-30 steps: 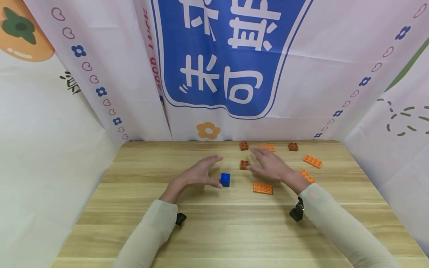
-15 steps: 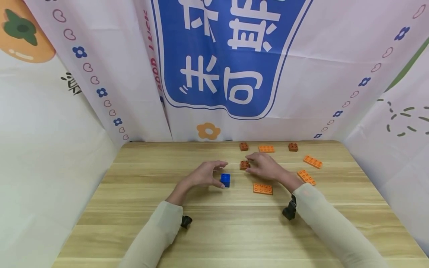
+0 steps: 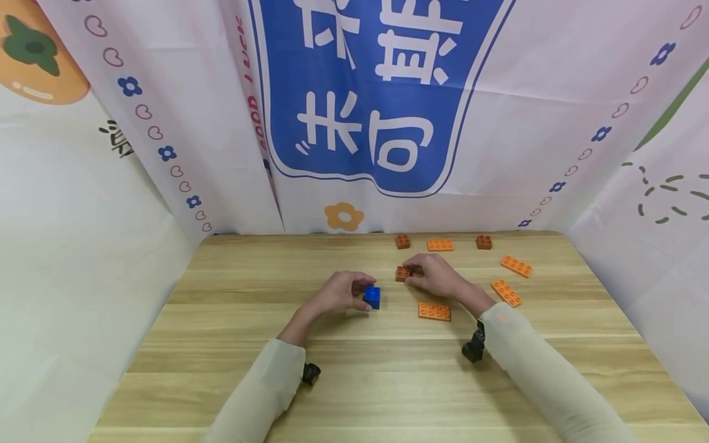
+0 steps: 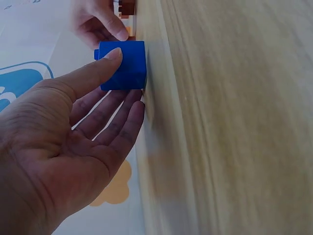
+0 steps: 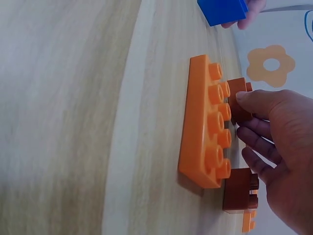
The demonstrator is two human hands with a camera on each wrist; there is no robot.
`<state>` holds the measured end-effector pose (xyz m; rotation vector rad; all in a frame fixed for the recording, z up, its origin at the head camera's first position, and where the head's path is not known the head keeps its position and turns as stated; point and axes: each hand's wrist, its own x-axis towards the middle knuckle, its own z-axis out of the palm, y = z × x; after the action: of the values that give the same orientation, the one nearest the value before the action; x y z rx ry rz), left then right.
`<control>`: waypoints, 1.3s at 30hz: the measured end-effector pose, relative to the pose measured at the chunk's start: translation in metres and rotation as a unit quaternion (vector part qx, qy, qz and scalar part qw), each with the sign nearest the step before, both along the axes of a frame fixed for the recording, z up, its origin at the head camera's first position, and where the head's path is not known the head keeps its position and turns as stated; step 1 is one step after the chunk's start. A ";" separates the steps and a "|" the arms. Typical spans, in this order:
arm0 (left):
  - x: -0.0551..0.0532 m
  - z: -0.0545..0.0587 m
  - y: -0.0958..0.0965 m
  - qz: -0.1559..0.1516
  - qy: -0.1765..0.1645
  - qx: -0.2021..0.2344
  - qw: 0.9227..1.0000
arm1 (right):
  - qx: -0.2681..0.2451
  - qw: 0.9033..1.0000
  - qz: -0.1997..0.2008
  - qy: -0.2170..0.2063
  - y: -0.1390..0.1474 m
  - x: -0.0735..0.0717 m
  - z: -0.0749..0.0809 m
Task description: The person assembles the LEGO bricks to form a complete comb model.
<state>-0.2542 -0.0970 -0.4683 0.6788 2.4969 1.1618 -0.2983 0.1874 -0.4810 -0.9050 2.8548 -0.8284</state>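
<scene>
My left hand [image 3: 341, 292] pinches a square blue building brick [image 3: 372, 298], which stands on the wooden table [image 3: 388, 381]. In the left wrist view the thumb lies on one face of this brick [image 4: 128, 68] and the fingers curl behind it. To its right, my right hand [image 3: 437, 275] grips a small brown building brick [image 3: 402, 274] between thumb and fingers, close at the table. The right wrist view shows the thumb on the side of the brown brick [image 5: 237, 105], with its far side hidden. An orange flat brick [image 3: 434, 311] lies just in front of this hand.
Two more brown bricks, one at the back [image 3: 402, 242] and another farther right [image 3: 484, 242], stand near the rear edge. Orange flat bricks lie at the back [image 3: 440, 245] and right [image 3: 517, 266]. A printed cloth [image 3: 310, 203] hangs behind the table.
My left hand has moved right and its fingers have come together on the blue brick. The right hand has come in to the brown brick and taken hold of it.
</scene>
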 end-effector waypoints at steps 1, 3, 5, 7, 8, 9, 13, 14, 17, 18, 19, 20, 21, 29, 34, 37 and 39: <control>0.000 -0.001 0.000 0.003 0.002 0.000 1.000 | -0.002 1.000 0.000 0.000 0.000 0.000 0.000; 0.000 -0.002 0.000 0.007 0.006 0.001 1.000 | -0.004 1.000 -0.002 -0.002 -0.001 0.000 0.000; 0.000 -0.003 -0.001 0.009 0.008 0.001 1.000 | -0.004 1.000 -0.005 -0.001 -0.001 0.001 0.000; 0.000 -0.004 -0.001 0.012 0.012 -0.002 1.000 | -0.006 1.000 -0.006 0.003 -0.002 0.001 0.001; 0.000 -0.004 -0.001 0.013 0.013 -0.003 1.000 | -0.008 1.000 -0.007 0.005 -0.002 0.002 0.001; 0.000 -0.004 -0.001 0.014 0.015 -0.005 1.000 | -0.010 1.000 -0.006 0.009 -0.002 0.002 0.002; -0.001 -0.003 0.001 0.016 0.021 -0.010 1.000 | -0.021 1.000 -0.001 0.020 -0.001 0.004 0.005; -0.001 -0.002 0.002 0.016 0.024 -0.011 1.000 | -0.024 0.999 0.001 0.021 -0.001 0.005 0.006; -0.001 -0.001 0.003 0.017 0.028 -0.014 0.999 | -0.031 0.999 0.001 0.022 -0.001 0.008 0.008; -0.001 0.000 0.004 0.020 0.027 -0.014 0.999 | -0.034 0.999 0.002 0.023 -0.001 0.009 0.009; -0.001 0.000 0.004 0.022 0.027 -0.014 0.999 | -0.037 0.999 0.002 0.024 -0.001 0.011 0.010; -0.001 0.000 0.004 0.024 0.026 -0.014 0.999 | -0.042 0.999 0.004 0.025 -0.002 0.012 0.011; -0.002 0.000 0.005 0.027 0.024 -0.013 0.999 | -0.046 0.999 0.006 0.026 -0.002 0.013 0.012; -0.003 -0.001 0.004 0.035 0.022 -0.003 0.999 | -0.072 0.997 0.030 0.023 -0.013 0.026 0.015; -0.004 -0.001 0.003 0.032 0.023 0.003 0.999 | -0.089 0.994 0.045 0.032 -0.019 0.031 0.017; -0.005 -0.001 0.004 0.034 0.021 0.002 0.999 | -0.091 0.994 0.048 0.033 -0.023 0.033 0.017; -0.005 -0.001 0.004 0.035 0.022 0.000 0.999 | -0.092 0.994 0.046 0.029 -0.026 0.034 0.017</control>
<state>-0.2596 -0.0928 -0.4696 0.6280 2.5768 1.1848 -0.2639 0.1618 -0.4637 -1.0872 2.7955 -1.0849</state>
